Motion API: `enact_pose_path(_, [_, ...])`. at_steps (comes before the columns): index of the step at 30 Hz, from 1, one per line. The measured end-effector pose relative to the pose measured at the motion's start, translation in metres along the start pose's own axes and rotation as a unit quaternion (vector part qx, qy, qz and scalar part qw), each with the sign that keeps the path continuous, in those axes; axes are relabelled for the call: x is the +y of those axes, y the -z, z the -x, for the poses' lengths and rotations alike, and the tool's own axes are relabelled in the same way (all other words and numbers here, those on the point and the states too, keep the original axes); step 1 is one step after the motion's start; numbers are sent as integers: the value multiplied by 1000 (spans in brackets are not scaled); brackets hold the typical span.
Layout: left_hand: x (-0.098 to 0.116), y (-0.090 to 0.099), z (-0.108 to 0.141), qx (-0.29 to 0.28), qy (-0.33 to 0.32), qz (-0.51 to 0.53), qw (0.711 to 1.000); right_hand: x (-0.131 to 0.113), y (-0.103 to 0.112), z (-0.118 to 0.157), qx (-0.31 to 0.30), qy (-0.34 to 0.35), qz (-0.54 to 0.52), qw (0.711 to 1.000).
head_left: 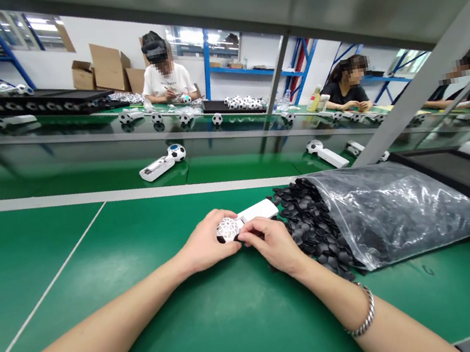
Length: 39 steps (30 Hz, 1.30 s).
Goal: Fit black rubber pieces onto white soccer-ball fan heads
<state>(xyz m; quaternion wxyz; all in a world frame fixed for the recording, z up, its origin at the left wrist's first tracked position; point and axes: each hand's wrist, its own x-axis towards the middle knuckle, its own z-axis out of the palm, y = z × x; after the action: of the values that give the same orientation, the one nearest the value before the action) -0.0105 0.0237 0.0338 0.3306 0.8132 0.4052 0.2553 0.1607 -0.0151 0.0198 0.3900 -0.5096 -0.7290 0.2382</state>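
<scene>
While my left hand (pixel 210 241) grips the white ball-headed piece (pixel 228 229) over the green table (pixel 158 309), my right hand (pixel 273 244) pinches at its rim, left of the black discs (pixel 315 225).

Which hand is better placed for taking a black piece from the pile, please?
Probably the right hand: it is right beside the black pieces at the mouth of the clear bag. The left hand is farther away and holds the white ball.

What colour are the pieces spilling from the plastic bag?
Black; it shows best in the head view.
</scene>
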Motion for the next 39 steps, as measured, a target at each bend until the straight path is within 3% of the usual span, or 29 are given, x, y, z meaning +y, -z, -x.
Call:
enact_pose_path(8, [0,-1,0,5,2,-7,1000,3,-1,0,-14,-55,-29,998])
enact_pose_path(16, [-1,-3,0,8,1,-10,1000,1,0,1,-9,8,-63,998])
enact_pose_path(29, [2,-3,1,11,3,-7,1000,2,-3,-3,-19,-92,-167,981])
enact_pose_path(39, [2,-5,0,25,19,-1,1000,10,-5,-9,-36,-127,-208,969])
